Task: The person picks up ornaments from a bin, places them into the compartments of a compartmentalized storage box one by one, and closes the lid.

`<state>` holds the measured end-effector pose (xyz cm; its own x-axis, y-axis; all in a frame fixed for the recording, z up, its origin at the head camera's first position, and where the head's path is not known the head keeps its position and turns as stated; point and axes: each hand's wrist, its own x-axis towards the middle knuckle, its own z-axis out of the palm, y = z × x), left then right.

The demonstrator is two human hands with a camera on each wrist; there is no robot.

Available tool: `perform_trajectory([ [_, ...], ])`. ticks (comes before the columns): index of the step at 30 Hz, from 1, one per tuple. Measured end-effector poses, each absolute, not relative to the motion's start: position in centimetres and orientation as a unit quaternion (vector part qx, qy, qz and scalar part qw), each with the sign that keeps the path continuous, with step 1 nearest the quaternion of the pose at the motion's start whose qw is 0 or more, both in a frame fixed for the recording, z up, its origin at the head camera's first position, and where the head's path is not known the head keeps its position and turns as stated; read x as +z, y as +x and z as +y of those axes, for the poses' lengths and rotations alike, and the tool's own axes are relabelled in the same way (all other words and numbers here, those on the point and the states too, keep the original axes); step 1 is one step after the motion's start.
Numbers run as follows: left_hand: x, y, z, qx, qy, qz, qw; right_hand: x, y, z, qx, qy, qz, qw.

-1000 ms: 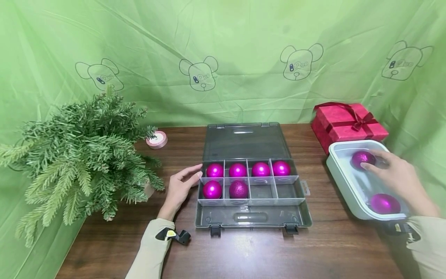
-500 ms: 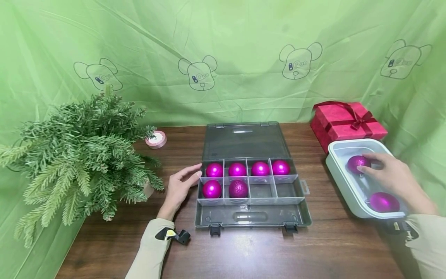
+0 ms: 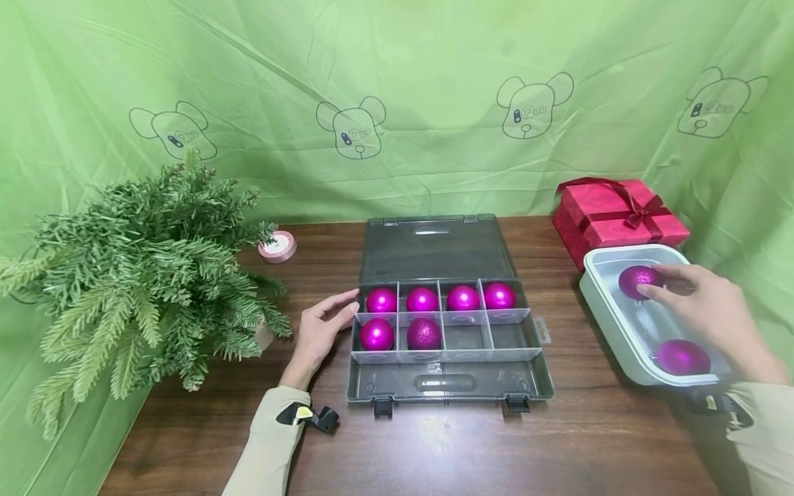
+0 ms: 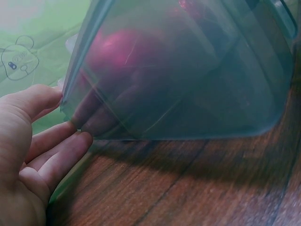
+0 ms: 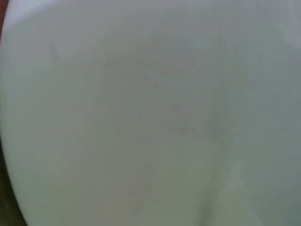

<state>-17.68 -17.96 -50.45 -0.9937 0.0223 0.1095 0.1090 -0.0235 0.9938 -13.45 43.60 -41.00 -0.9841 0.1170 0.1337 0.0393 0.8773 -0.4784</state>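
Note:
On the table lies a grey see-through divided case (image 3: pixel 450 382), lid folded back, with several magenta Christmas baubles (image 3: pixel 462 298) in its compartments. One of these, a glittery bauble (image 3: pixel 424 334), sits in the front row. My left hand (image 3: pixel 321 337) touches the case's left side with extended fingers; the left wrist view has the fingertips (image 4: pixel 83 137) right at its wall. My right hand (image 3: pixel 713 306) pinches a glittery bauble (image 3: pixel 639 282) over the pale tub (image 3: pixel 611 344). Another bauble (image 3: pixel 684 357) lies in the tub's near end. Pale tub wall (image 5: pixel 117 117) fills the right wrist view, hiding the hand there.
A small artificial fir tree (image 3: pixel 161 275) spreads over the table's left side, beside a pink ribbon roll (image 3: pixel 277 246). Behind the tub stands a red gift box (image 3: pixel 620 213) with a bow. Green curtain (image 3: pixel 434 172) borders the back.
My right hand shifts the glittery bauble slightly leftward within the tub's outline, then a little farther back. The left hand and the case stay in place.

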Motion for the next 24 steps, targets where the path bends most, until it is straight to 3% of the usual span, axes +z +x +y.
perform_trajectory([
  [15,-50.1,-17.6,-18.0,-0.706,-0.043,-0.707,0.030,-38.3,-11.8,41.1,0.273,-0.060,-0.952,0.126],
  [24,-50.3,-17.6,-17.9,-0.714,-0.048,-0.698,0.029,-36.1,-10.8,37.7,0.317,-0.018,-0.937,0.145],
])
